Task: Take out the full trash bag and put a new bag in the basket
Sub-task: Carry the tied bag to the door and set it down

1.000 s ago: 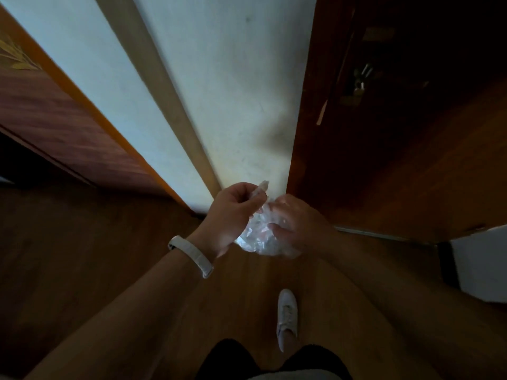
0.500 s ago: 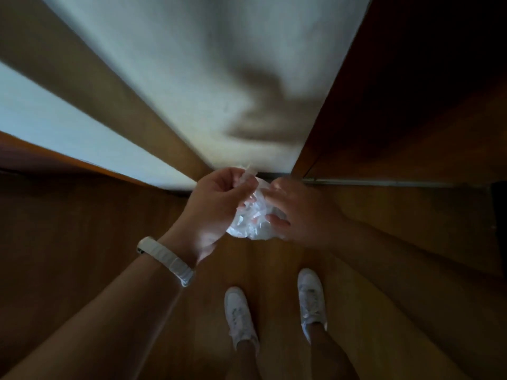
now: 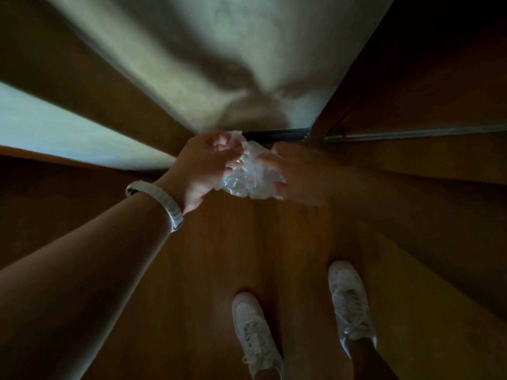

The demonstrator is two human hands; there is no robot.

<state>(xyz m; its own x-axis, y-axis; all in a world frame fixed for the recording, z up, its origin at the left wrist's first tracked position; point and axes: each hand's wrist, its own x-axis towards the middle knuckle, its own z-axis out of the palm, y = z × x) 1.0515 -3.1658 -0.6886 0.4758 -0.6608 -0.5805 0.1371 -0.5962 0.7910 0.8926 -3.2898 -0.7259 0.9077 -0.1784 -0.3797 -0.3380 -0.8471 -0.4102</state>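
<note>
A crumpled clear plastic trash bag (image 3: 247, 176) is bunched between both of my hands in the middle of the view. My left hand (image 3: 205, 165), with a white band on its wrist, pinches the bag's upper left edge. The bag's right side is gripped by my right hand (image 3: 296, 174), which is in shadow. No basket and no full trash bag are in sight.
I stand on a wooden floor (image 3: 219, 270) with my white shoes (image 3: 255, 335) below my hands. A pale wall (image 3: 219, 64) rises just ahead, and a dark wooden door (image 3: 425, 78) stands at the right.
The view has tilted down and moved closer to the wall, so both shoes now show. My hands stay closed on the bag and keep working it.
</note>
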